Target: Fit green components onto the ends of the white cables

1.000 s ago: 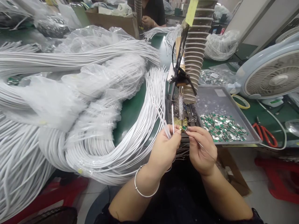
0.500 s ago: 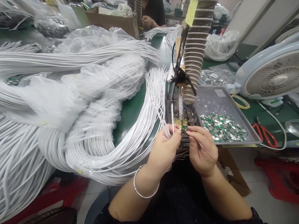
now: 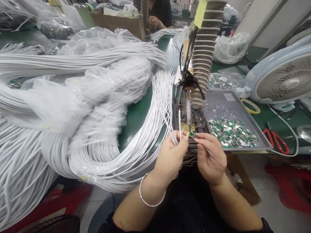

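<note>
Two hands nearly touching: my left hand (image 3: pixel 171 155) pinches white cables (image 3: pixel 170 127) and my right hand (image 3: pixel 210 158) pinches a tiny green circuit board (image 3: pixel 191 134) at 12 o'clock, just below the upright soldering iron (image 3: pixel 189 111), fingertips kept close for steadiness.

The right hand (image 3: pixel 209 158) partly hides the tiny green circuit board (image 3: pixel 191 134), whose markings are too small to read. The top edge cuts off the co-worker (image 3: pixel 160 13), the right edge the desk fan (image 3: pixel 283 77).
</note>
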`<action>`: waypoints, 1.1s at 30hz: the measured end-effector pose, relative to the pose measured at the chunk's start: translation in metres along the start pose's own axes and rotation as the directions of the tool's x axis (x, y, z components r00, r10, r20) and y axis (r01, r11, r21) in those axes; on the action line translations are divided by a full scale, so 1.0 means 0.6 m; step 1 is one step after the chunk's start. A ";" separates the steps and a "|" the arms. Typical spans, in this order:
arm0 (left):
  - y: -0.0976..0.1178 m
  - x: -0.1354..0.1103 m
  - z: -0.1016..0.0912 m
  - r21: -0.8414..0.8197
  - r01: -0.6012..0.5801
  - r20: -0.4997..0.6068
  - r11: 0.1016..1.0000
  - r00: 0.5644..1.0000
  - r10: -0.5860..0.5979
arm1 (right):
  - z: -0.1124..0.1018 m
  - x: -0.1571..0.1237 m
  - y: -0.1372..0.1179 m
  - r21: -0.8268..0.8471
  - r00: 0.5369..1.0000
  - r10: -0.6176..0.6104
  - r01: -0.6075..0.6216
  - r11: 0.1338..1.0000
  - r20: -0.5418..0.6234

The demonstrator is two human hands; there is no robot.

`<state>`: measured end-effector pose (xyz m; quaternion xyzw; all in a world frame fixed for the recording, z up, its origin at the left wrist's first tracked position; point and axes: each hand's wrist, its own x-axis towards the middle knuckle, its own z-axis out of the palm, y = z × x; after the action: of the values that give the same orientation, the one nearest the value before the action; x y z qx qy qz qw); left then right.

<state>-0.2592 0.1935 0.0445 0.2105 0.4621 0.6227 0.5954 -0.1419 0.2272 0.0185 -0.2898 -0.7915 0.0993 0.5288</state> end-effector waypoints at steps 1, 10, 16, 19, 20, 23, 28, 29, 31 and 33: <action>-0.002 0.000 -0.001 0.005 0.004 0.002 1.000 1.000 -0.004 | 0.000 -0.002 0.000 0.008 1.000 0.006 -0.006 1.000 0.002; -0.009 -0.003 -0.019 0.023 0.017 0.053 1.000 0.998 -0.018 | -0.002 -0.009 -0.001 0.129 0.989 0.135 -0.143 0.981 0.068; -0.011 -0.008 -0.029 0.079 -0.046 0.094 0.996 0.995 0.038 | 0.000 -0.011 -0.003 0.086 0.970 0.201 -0.214 0.973 0.138; -0.012 -0.010 -0.032 0.197 -0.060 0.100 0.979 0.994 0.040 | 0.001 -0.012 -0.004 0.051 0.970 0.202 -0.211 0.976 0.138; -0.011 -0.010 -0.033 0.245 -0.052 0.089 0.968 0.996 0.031 | 0.001 -0.012 -0.003 0.036 0.972 0.191 -0.198 0.980 0.135; -0.009 -0.012 -0.035 0.356 -0.007 0.075 0.935 0.997 -0.021 | 0.001 -0.013 0.000 0.018 0.985 0.133 -0.135 0.991 0.114; -0.006 -0.012 -0.036 0.390 0.001 0.128 0.921 0.990 -0.055 | 0.003 -0.015 0.005 0.091 0.990 0.050 -0.062 0.994 0.129; -0.006 -0.011 -0.036 0.388 -0.010 0.132 0.922 0.990 -0.045 | 0.003 -0.016 0.004 0.106 0.990 0.047 -0.061 0.992 0.131; -0.006 -0.010 -0.035 0.379 -0.043 0.135 0.925 0.991 -0.009 | 0.004 -0.018 0.002 0.116 0.990 0.065 -0.080 0.990 0.125; -0.006 -0.009 -0.034 0.374 -0.073 0.135 0.925 0.991 0.023 | 0.005 -0.021 0.000 0.097 0.990 0.111 -0.119 0.988 0.093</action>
<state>-0.2725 0.1816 0.0331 0.3720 0.5289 0.5216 0.5567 -0.1409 0.2205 0.0075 -0.3029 -0.7896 0.1827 0.5014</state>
